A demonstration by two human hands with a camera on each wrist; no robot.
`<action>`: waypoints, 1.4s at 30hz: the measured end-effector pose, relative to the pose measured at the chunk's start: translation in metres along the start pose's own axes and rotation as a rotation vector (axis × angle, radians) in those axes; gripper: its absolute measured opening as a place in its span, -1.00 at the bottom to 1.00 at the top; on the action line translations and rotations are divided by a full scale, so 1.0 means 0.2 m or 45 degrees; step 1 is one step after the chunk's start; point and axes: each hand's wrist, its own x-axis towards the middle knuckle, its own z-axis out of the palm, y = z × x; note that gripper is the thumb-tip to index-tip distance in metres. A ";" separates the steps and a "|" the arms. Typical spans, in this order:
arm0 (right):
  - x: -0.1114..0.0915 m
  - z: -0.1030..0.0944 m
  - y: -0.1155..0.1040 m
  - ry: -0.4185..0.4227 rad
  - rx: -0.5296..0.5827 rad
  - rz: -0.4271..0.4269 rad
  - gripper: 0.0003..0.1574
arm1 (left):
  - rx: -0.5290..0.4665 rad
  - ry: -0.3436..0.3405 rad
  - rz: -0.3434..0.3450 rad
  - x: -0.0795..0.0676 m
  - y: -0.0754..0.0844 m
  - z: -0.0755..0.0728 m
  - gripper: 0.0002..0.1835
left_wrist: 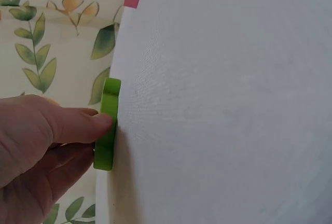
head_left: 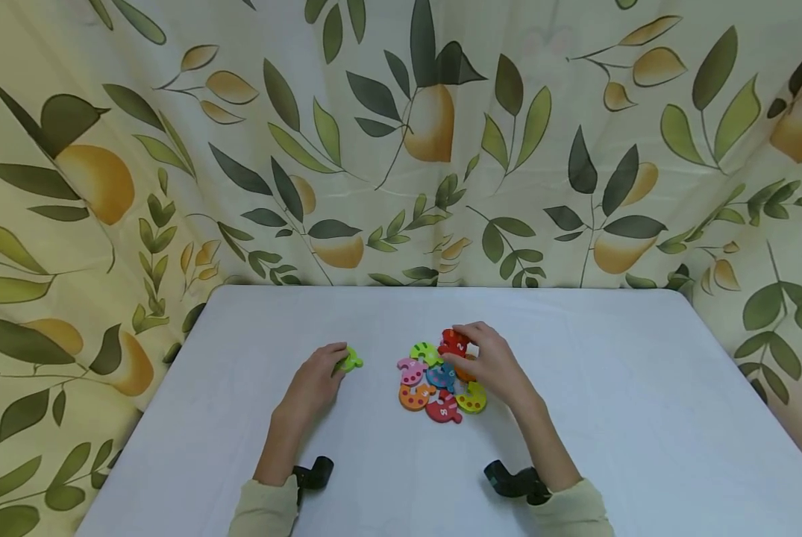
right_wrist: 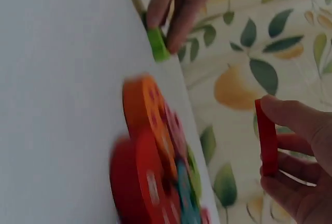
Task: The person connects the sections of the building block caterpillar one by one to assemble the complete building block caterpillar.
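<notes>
My left hand (head_left: 312, 384) pinches a small lime-green shaped piece (head_left: 352, 360) between thumb and fingers, left of the group; its green edge (left_wrist: 107, 125) shows in the left wrist view. At the far right of the group, my right hand (head_left: 500, 367) pinches a red numbered piece (head_left: 451, 341). In the right wrist view that red piece (right_wrist: 267, 140) is held on edge, apart from the others. Grouped on the table are a blue piece (head_left: 441, 377), a pink one (head_left: 412, 371), an orange spotted one (head_left: 412, 398) and a red one (head_left: 444, 409). Fingers partly cover another orange piece.
A yellow-green spotted piece (head_left: 471, 399) and a green striped piece (head_left: 424, 352) belong to the same group. Everything lies on a white-covered table (head_left: 615, 418). A leaf-and-fruit patterned curtain (head_left: 387, 216) hangs behind. Black wrist devices (head_left: 516, 481) sit by both sleeves.
</notes>
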 end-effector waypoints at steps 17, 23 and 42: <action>0.23 0.62 -0.31 -0.108 0.036 -0.042 -0.35 | -0.004 -0.026 0.013 0.02 -0.05 -0.02 -0.57; 0.22 0.67 -0.29 -0.079 0.039 -0.002 -0.36 | 0.014 -0.030 0.030 0.02 -0.06 -0.02 -0.57; 0.21 0.70 -0.27 -0.052 0.093 -0.009 -0.36 | 0.028 -0.030 0.042 0.02 -0.06 -0.02 -0.57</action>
